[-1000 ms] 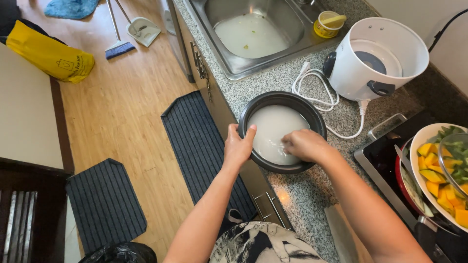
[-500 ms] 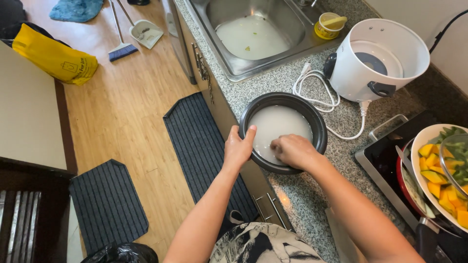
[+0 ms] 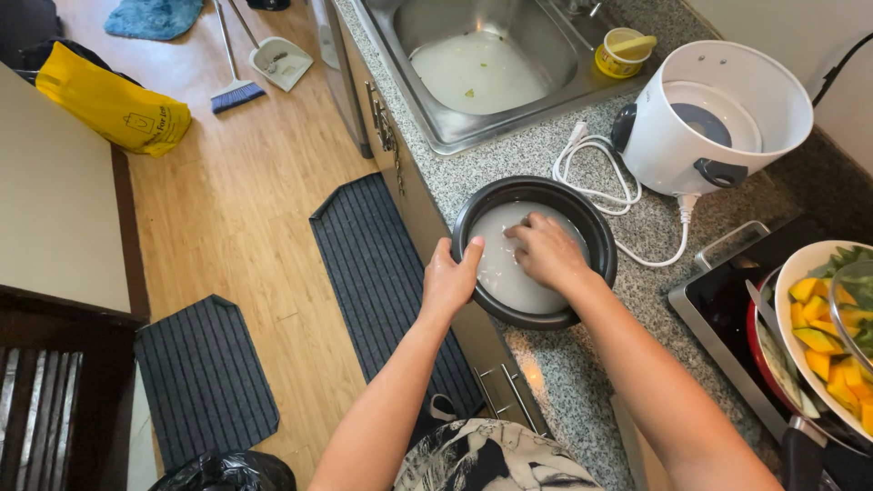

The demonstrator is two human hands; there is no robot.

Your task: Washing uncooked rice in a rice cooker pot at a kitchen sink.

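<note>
Reaching down from the lower edge of the view, both forearms angle toward the black pot (image 3: 535, 251), which sits on the speckled counter (image 3: 582, 364) close to its front edge. The left hand (image 3: 449, 277) clasps the pot's near-left rim, thumb hooked over the lip and pointing inward, the other fingers wrapped down the outer wall; the wrist is straight and the forearm runs back toward the body. The right hand (image 3: 546, 250) is inside the pot, palm down, fingers loosely curled and spread in the cloudy water and rice (image 3: 502, 273), closed on nothing that can be made out. Its forearm crosses over the pot's right rim. Beyond the pot lies the steel sink (image 3: 482, 73); to the pot's upper right stands the white cooker body (image 3: 718, 118), its white cord (image 3: 600, 177) coiled just beside the pot. Right of the pot, a bowl of cut vegetables (image 3: 823, 327) rests at the frame's edge.
</note>
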